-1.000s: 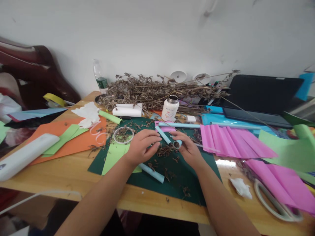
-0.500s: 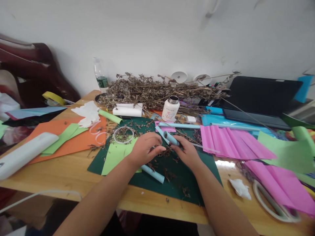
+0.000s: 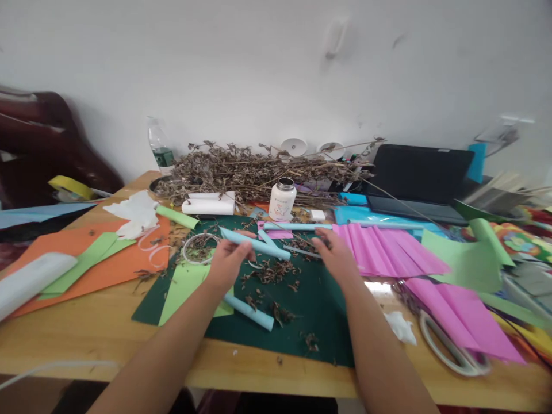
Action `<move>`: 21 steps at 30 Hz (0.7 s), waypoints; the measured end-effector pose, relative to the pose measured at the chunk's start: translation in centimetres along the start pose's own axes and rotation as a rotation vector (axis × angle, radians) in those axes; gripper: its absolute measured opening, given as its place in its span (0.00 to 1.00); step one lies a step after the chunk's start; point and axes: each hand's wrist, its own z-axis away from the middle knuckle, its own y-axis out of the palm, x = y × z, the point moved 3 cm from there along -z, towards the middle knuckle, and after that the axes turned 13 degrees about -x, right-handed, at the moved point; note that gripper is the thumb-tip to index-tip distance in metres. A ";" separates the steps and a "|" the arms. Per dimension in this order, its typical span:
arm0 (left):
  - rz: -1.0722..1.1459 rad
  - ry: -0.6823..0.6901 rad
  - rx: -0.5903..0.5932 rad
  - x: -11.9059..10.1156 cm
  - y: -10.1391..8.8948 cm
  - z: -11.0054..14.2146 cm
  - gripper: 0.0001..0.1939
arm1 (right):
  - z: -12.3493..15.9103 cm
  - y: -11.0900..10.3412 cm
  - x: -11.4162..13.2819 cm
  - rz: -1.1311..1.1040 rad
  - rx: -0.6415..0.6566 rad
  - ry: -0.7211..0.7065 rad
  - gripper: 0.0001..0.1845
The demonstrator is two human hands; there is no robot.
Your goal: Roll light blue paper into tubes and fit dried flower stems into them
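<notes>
My left hand (image 3: pixel 227 265) pinches a rolled light-blue paper tube (image 3: pixel 265 248) near its left end, above the dark green mat (image 3: pixel 314 310). My right hand (image 3: pixel 337 257) is apart from it, fingers spread and holding nothing. Close to those fingertips lie another blue paper tube (image 3: pixel 297 227) and a thin pale strip (image 3: pixel 302 251). A further blue roll (image 3: pixel 250 313) rests on the mat below my left hand, beside a light green sheet (image 3: pixel 183 290). Crumbled dried leaves (image 3: pixel 273 272) are scattered between my hands. A clear ring (image 3: pixel 185 250) sits left of my left hand.
Dried branches (image 3: pixel 241 169) are heaped along the wall behind an open white bottle (image 3: pixel 282 201). Rightward are a laptop (image 3: pixel 420 175), pleated pink paper (image 3: pixel 383 250) and white-handled scissors (image 3: pixel 448 351). Orange paper (image 3: pixel 99 276) and a white appliance (image 3: pixel 34 284) lie left.
The blue tube has passed from my right hand to my left and now points sideways. My right hand has moved away rightward and opened. The camera view has shifted right.
</notes>
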 end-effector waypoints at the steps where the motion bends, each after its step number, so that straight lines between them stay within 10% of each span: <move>1: 0.085 -0.032 -0.060 0.1 -0.2 -0.4 0.12 | -0.6 -0.6 -1.2 0.029 -0.044 0.040 0.19; 6: 0.320 -0.216 -0.212 0.8 -0.8 -1.7 0.13 | -1.1 -1.1 -2.2 0.023 -0.036 0.063 0.15; 14: 0.248 -0.364 -0.132 1.1 0.2 -1.0 0.16 | 3.4 2.1 6.0 -0.580 0.506 -0.137 0.22; 21: 0.159 -0.447 -0.022 2.0 0.8 -0.7 0.17 | 4.0 2.0 6.9 -0.465 0.512 -0.259 0.16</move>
